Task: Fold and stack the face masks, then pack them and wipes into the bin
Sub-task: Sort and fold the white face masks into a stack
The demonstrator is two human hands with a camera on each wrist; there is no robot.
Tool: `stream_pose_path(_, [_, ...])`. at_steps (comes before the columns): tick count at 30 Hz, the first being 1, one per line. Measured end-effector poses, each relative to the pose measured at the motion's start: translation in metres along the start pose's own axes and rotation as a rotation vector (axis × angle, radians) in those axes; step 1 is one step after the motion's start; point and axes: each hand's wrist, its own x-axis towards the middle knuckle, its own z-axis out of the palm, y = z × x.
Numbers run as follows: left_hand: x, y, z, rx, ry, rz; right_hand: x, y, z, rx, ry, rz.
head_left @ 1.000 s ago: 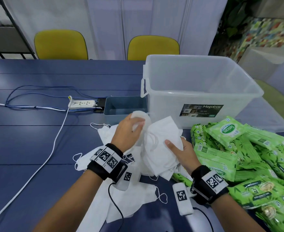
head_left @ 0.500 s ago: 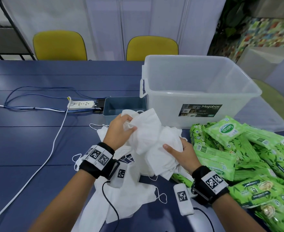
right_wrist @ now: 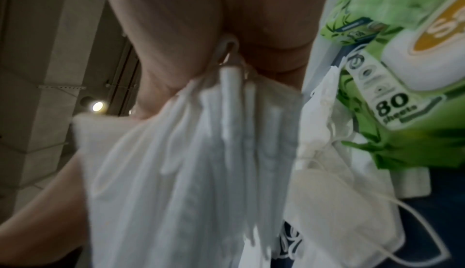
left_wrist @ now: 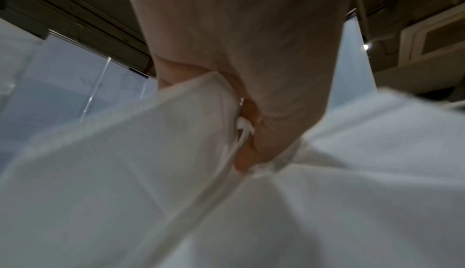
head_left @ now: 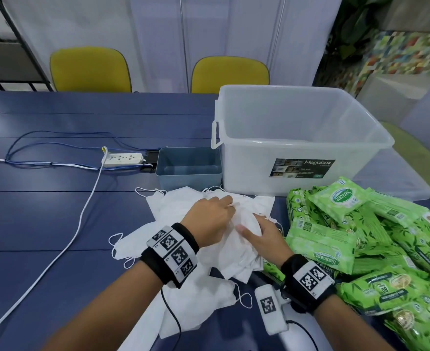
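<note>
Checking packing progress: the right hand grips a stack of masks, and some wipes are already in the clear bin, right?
Not quite. The head view shows the clear bin empty; the wipes all lie on the table beside it. The right hand does grip the stack of masks.

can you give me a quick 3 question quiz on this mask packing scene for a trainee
1. True or false: the clear plastic storage bin already holds green wipe packs.
2. Multiple choice: what does the right hand grip? A) a bunch of folded white face masks B) a wipe pack C) the white power strip
3. Fill in: the small blue-grey tray sits directly to the ____ of the clear bin in the head view.

Key:
1. False: the bin looks empty, and the packs lie on the blue table beside it.
2. A. The left hand pinches a mask too.
3. left
</note>
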Motion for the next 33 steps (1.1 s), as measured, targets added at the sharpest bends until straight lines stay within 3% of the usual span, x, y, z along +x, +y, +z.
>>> stream_pose_path(6, [0.001,0.002,0.009,-0.050,0.106,0.029,-0.004,0.003,0.006,0.065,-0.029,0.072])
stream_pose_path(8, [0.001,-0.004,0.006,-0.091,0.134,-0.064,-0.004,0.005,0.005,0.032,-0.023,0.072])
stream_pose_path(13, [-0.010,-0.028,0.004,-0.267,0.290,-0.437,-0.001,0.007,-0.003,0.116,0.183,0.060])
stream_pose_path(17, [-0.017,-0.030,0.015,-0.425,0.137,-0.627,0.005,0.005,-0.003,0.216,0.370,0.061])
stream_pose_path(20, [-0.015,-0.022,0.024,-0.601,0.112,-0.662,0.007,0.004,0.002,0.206,0.381,0.052])
stream_pose_path(26, [-0.007,-0.027,0.018,-0.745,0.314,-0.606,-0.004,0.002,0.002,0.143,0.246,0.013])
stream_pose_path(28, [-0.008,-0.035,0.013,-0.768,0.270,-0.459,-0.006,0.000,-0.003,0.163,0.215,0.032])
stream_pose_path(30, [-0.011,-0.039,0.009,-0.736,0.143,-0.312,-0.007,-0.003,-0.007,0.158,0.166,0.050])
stream_pose_path(33, [-0.010,-0.033,0.004,-0.642,0.045,-0.229,-0.006,-0.001,-0.007,0.111,0.115,0.101])
